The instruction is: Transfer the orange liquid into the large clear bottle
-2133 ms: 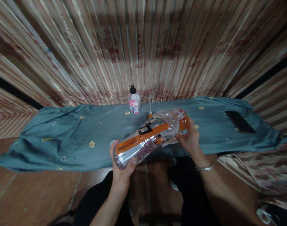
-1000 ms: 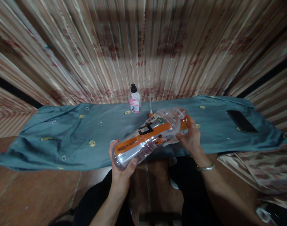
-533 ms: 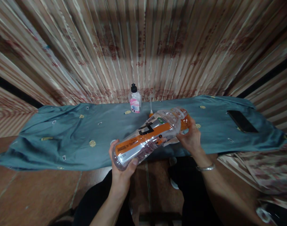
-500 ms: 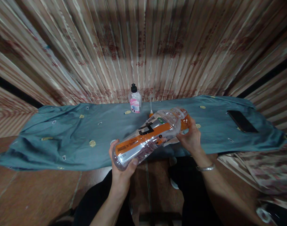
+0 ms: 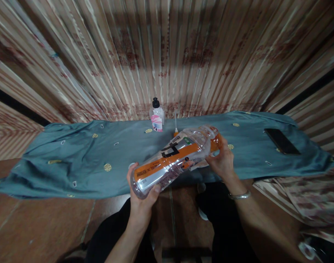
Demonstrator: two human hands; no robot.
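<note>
A large clear plastic bottle (image 5: pixel 167 160) with an orange and silver label is tilted across both hands above the cloth-covered surface. My left hand (image 5: pixel 143 197) grips its lower-left end, thumb on the near side. At the upper-right end, my right hand (image 5: pixel 221 159) is wrapped around the orange part, with a silver bangle on that wrist. Behind the bottle, an orange piece with a thin clear tube (image 5: pixel 176 122) shows partly; its lower part is hidden. A whitish piece (image 5: pixel 199 165) peeks out beneath the bottle near my right hand.
A small clear bottle (image 5: pixel 157 118) with a black cap and pink label stands at the back of the teal patterned cloth (image 5: pixel 81 157). To the right lies a black phone (image 5: pixel 282 141). Pleated curtains (image 5: pixel 167 54) hang close behind and at both sides.
</note>
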